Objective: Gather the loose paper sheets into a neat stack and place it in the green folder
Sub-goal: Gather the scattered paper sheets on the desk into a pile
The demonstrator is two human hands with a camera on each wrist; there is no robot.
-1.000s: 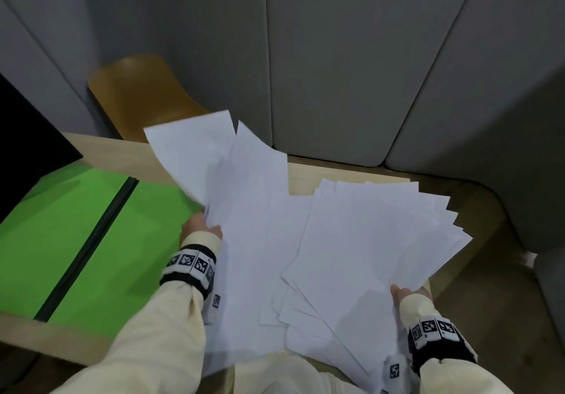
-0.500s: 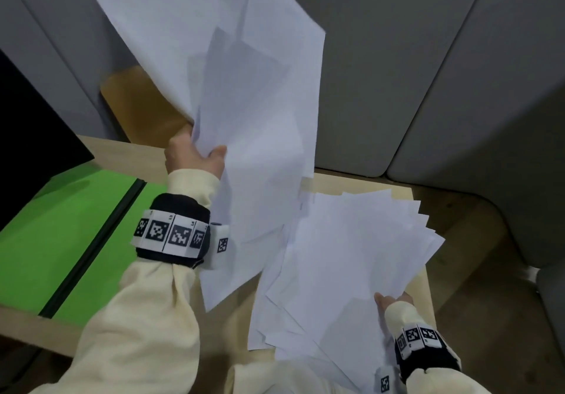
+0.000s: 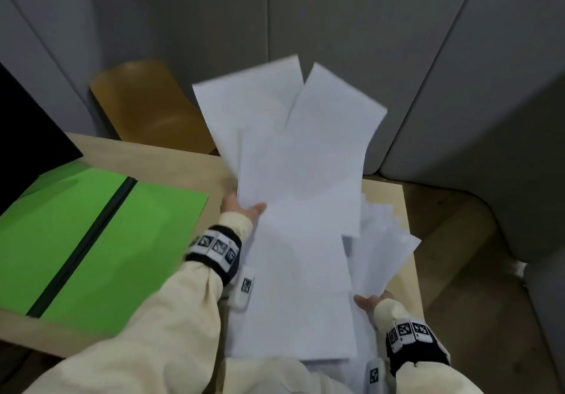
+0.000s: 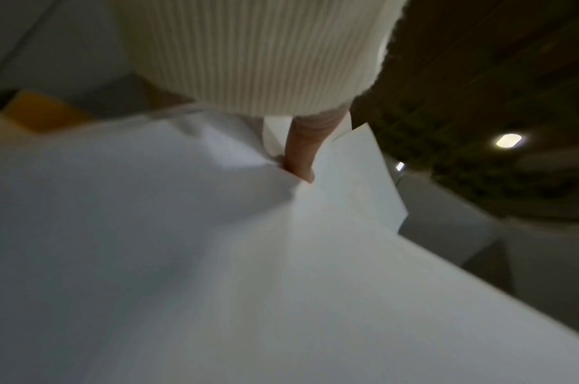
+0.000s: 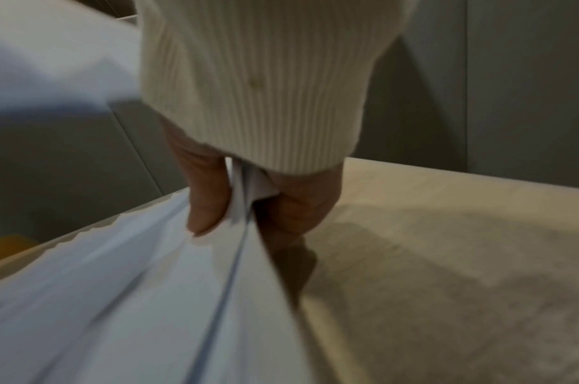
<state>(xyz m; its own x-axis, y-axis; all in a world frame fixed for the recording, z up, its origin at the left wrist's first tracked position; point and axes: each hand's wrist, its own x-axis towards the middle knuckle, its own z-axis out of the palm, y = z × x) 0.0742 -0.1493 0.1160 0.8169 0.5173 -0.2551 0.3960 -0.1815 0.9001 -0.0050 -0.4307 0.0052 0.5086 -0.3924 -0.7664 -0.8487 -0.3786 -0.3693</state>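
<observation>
Left hand: pinches upper paper sheets | right hand: pinches fanned lower sheets | green folder: lies open on desk

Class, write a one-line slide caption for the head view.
Both hands, left and right, hold fanned paper sheets beside an open green folder.

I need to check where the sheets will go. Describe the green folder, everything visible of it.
The green folder lies open and flat on the left part of the wooden table, two bright green panels joined by a dark spine strip running diagonally. Its surface looks smooth and matte, like thin card or plastic. No sheets lie in it. A black object overlaps its far left corner. The left hand and its sleeve sit just right of it; contact cannot be told.
</observation>
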